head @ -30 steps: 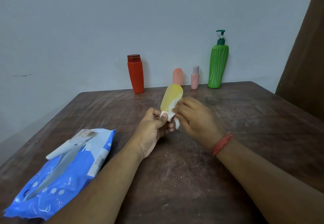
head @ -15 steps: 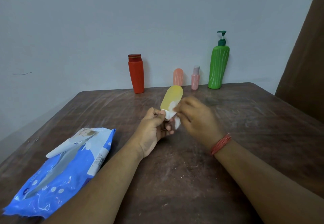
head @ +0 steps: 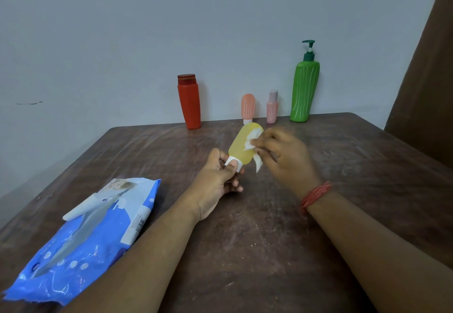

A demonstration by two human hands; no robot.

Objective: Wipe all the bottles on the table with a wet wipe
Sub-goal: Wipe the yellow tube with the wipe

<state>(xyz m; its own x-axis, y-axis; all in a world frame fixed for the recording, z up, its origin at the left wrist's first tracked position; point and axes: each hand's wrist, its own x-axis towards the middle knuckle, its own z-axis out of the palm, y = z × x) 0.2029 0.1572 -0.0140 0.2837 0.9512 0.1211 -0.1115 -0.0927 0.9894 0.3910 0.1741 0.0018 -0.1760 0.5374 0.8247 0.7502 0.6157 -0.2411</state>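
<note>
Holding the yellow bottle (head: 241,146) by its white cap (head: 233,163), the left hand (head: 217,177) keeps it lifted above the middle of the counter (head: 367,165), tilted so the rounded base points toward the far side; thumb and fingers are curled round the cap end. The right hand (head: 284,158), slightly blurred, pinches a bunched white wet wipe (head: 252,141) in its grip and presses it against the bottle's right flank near the top. The bottle looks like light, smooth, slightly translucent plastic, likely slippery once damp and a little squeezable, so the cap end seems the firmest place to hold while the body is rubbed. Along the far edge, by the wall, stand a red bottle (head: 188,103), a small peach bottle (head: 248,106), a small pink bottle (head: 272,108) and a tall green pump bottle (head: 304,89), all upright and apart from one another. At the near left lies the blue wipes pack (head: 93,234); its printing is too small to read, and no bottle shows legible writing.
</note>
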